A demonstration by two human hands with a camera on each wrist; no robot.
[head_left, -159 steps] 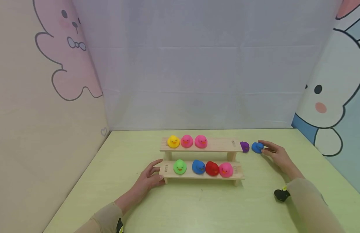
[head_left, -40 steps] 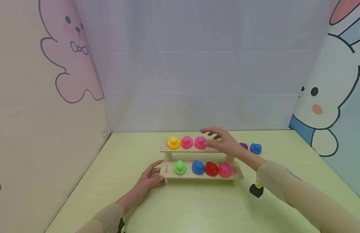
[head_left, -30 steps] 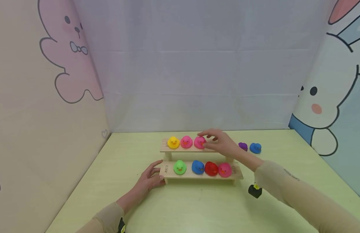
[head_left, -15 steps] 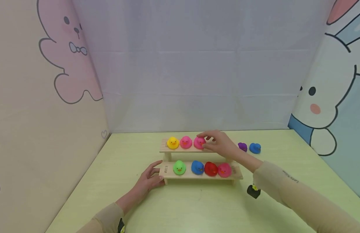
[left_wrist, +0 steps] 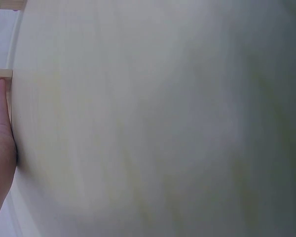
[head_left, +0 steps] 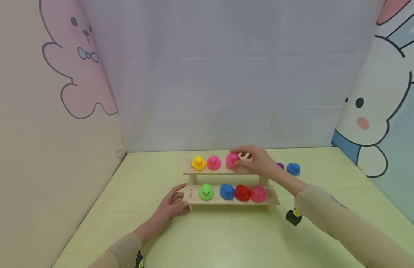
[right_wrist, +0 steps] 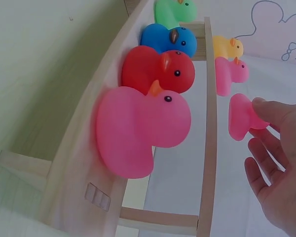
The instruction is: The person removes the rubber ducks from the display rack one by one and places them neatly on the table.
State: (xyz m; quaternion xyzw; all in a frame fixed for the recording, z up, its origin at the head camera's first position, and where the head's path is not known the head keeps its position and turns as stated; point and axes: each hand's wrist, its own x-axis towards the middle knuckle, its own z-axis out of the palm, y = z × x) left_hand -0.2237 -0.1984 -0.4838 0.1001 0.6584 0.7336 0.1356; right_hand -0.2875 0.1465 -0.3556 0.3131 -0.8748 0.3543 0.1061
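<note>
My right hand (head_left: 257, 162) pinches a pink rubber duck (head_left: 232, 160) between thumb and fingers. In the right wrist view that duck (right_wrist: 241, 118) is held apart from the upper board, its base off the wood. My left hand (head_left: 171, 204) holds the left end of the lower wooden shelf (head_left: 213, 202); the left wrist view catches only a finger against the board's end. On the upper shelf (head_left: 207, 172) sit a yellow duck (head_left: 198, 163) and another pink duck (head_left: 213, 162). Along the lower one stand a green duck (head_left: 206, 191), a blue duck (head_left: 227, 191), a red duck (head_left: 242, 193) and a pink duck (head_left: 258, 194).
Right of the shelves, a second blue duck (head_left: 293, 169) rests on the pale table (head_left: 233, 238). A purple duck (head_left: 280, 166) beside it is partly hidden by my right wrist. A white curtain (head_left: 207, 93) hangs behind; printed walls flank the table.
My right hand has left the blue duck on the table, come over to the upper shelf, taken the rightmost pink duck there and raised it slightly rightward. My left hand has stayed put.
</note>
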